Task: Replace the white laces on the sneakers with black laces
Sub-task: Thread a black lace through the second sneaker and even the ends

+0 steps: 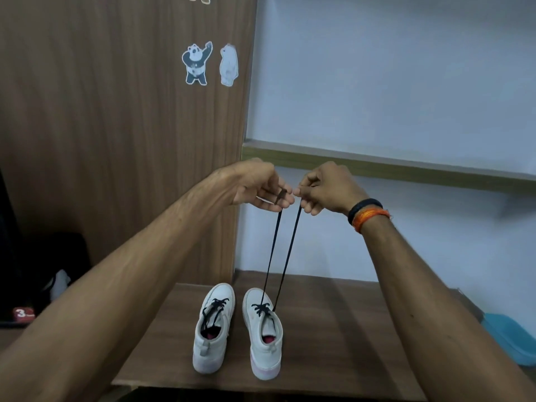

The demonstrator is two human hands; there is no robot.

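Black lace (285,256) ends, pinched by left hand (258,185) and right hand (327,188), rise above the right sneaker (265,332) (wooden table (333,343)); a red object (22,312) far left reads "3".

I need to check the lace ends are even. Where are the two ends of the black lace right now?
In the head view, both ends of the black lace are lifted centre frame, one pinched by the left hand, one by the right hand, straight above the right sneaker.
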